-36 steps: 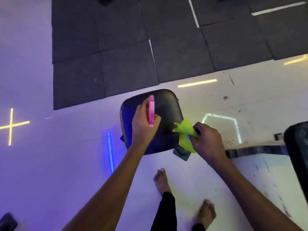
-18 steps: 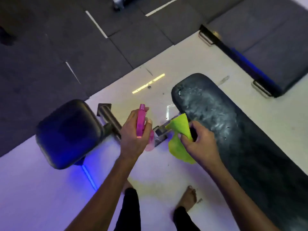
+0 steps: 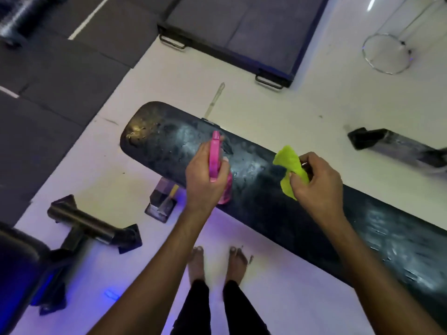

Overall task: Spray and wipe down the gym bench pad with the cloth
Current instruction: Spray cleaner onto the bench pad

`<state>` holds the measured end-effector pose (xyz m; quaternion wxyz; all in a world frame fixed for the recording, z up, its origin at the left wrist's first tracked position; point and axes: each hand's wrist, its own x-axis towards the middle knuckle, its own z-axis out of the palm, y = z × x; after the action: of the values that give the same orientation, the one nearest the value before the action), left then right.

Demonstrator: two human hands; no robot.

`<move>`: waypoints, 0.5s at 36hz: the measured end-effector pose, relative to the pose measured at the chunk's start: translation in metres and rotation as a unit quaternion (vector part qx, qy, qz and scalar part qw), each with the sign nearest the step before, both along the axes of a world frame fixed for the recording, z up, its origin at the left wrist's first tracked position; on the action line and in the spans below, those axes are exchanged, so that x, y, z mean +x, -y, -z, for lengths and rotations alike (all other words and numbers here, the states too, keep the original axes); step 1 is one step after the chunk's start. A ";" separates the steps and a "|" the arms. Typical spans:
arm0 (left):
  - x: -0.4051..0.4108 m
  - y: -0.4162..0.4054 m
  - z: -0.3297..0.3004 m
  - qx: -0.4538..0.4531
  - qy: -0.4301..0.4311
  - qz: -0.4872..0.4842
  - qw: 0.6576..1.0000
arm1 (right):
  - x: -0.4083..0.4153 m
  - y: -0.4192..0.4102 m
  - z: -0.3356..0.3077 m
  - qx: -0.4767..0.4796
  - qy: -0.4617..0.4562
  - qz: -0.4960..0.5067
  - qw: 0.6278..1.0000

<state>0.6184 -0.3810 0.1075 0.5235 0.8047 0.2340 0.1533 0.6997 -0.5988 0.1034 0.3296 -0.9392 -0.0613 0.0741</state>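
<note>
Over the long black bench pad (image 3: 266, 189), lying diagonally on the white floor (image 3: 302, 110) with wet streaks across its surface: left hand (image 3: 205, 180) wrapped around a pink spray bottle (image 3: 215, 157), nozzle aimed away. Just beside, right hand (image 3: 316, 182) pinching a bunched yellow-green cloth (image 3: 289, 163) above the pad, apart from the bottle. Bare feet (image 3: 217, 264) on the floor at the pad's near edge.

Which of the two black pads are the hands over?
The long pad, wet-looking, under both hands; the short pad sits off at the lower left.
</note>
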 end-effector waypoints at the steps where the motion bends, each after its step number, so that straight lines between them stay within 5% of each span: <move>1: 0.008 0.007 0.002 0.003 0.000 0.011 1.000 | 0.001 0.009 0.007 -0.025 0.021 0.001 0.999; 5: 0.028 0.029 0.012 0.006 -0.002 0.043 0.999 | -0.016 0.025 0.054 -0.132 0.046 -0.042 0.989; 10: 0.036 0.048 0.030 0.022 0.006 0.070 0.997 | -0.058 0.025 0.120 -0.290 -0.132 -0.150 0.936; 18: 0.038 0.054 0.042 0.020 0.024 0.067 0.997 | -0.089 0.025 0.141 -0.288 -0.086 -0.113 0.947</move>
<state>0.6565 -0.4349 0.0656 0.5218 0.8250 0.1639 0.1424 0.6111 -0.6238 -0.0376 0.0390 -0.9711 -0.1145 0.2057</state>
